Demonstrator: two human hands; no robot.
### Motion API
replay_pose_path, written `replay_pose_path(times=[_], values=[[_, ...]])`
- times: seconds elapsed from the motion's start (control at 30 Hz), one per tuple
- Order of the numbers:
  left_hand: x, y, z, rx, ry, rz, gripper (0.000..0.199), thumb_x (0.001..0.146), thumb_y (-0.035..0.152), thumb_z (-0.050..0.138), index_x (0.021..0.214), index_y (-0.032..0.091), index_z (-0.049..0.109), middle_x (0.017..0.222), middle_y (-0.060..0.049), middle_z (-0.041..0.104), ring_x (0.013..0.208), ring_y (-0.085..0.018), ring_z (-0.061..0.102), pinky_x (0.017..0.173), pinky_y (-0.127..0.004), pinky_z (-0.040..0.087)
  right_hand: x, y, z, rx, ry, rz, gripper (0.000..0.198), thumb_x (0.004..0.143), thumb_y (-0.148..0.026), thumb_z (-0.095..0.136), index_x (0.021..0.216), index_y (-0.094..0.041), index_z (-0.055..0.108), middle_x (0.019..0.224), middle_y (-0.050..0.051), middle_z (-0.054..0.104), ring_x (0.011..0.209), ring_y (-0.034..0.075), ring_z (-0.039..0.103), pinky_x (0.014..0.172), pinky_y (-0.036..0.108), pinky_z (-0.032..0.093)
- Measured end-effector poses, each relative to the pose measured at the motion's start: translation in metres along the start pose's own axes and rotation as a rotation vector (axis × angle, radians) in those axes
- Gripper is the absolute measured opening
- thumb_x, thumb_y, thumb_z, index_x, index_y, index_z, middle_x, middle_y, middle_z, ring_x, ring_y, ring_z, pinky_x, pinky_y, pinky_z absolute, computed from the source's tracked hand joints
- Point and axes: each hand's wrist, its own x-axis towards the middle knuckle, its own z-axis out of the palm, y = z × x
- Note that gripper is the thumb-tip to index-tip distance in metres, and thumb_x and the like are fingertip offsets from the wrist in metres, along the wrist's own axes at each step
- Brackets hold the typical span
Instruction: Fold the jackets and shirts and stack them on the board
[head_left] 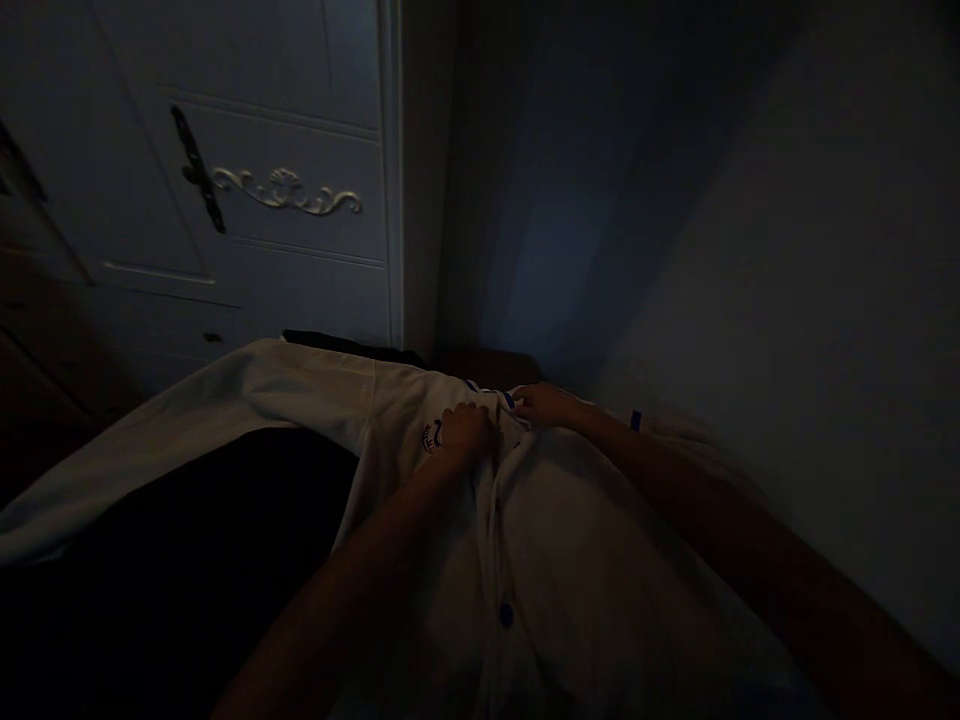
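Observation:
A white button-front shirt [577,540] lies spread on a dark surface in dim light, its collar away from me and one long sleeve [187,430] stretched out to the left. Dark buttons run down its front. My left hand [466,432] is closed on the fabric near the top of the placket, beside a small dark chest logo. My right hand [546,404] pinches the collar area just to the right, where blue trim shows. Both hands sit close together at the neck.
A white wardrobe door [285,150] with an ornate gold motif and a dark handle [196,168] stands at the back left. A plain wall [787,300] runs along the right side. The dark surface [187,580] under the shirt fills the lower left.

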Motion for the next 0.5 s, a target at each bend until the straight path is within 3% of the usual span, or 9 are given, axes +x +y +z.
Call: replay_pose_path(times=[0.1,0.27,0.37,0.5], values=[[0.0,-0.001,0.009,-0.005,0.055,-0.015,0.04,0.091,0.039,0.044,0.107,0.012,0.07,0.112,-0.021,0.065,0.111,-0.033,0.057,0.09,-0.043,0.041,0.02,-0.007,0.009,-0.019,-0.014,0.11,0.032,0.072,-0.025,0.073,0.104,-0.018,0.075,0.104,0.014,0.074,0.099,0.027,0.069,0.081,0.029,0.05],[-0.006,-0.008,0.017,-0.032,0.106,0.006,0.042,0.093,0.044,0.04,0.102,0.018,0.072,0.112,-0.015,0.063,0.11,-0.03,0.054,0.09,-0.043,0.039,0.034,-0.013,0.025,0.077,0.043,0.245,0.022,0.062,-0.011,0.076,0.083,-0.014,0.077,0.102,0.023,0.072,0.102,0.036,0.067,0.087,0.041,0.05],[-0.006,-0.01,0.02,-0.05,0.119,-0.01,0.043,0.092,0.05,0.043,0.101,0.019,0.072,0.112,-0.015,0.063,0.11,-0.031,0.054,0.09,-0.044,0.039,0.04,-0.01,0.029,0.263,0.133,0.292,0.015,0.058,-0.007,0.077,0.072,-0.013,0.075,0.095,0.022,0.073,0.105,0.038,0.066,0.091,0.044,0.049],[-0.004,-0.01,0.023,-0.077,0.137,0.012,0.042,0.09,0.051,0.047,0.098,0.018,0.073,0.114,-0.016,0.064,0.112,-0.031,0.052,0.091,-0.044,0.038,0.053,0.005,0.017,0.635,0.304,0.329,0.008,0.063,-0.015,0.078,0.065,-0.015,0.07,0.074,0.014,0.072,0.094,0.031,0.07,0.083,0.037,0.053]])
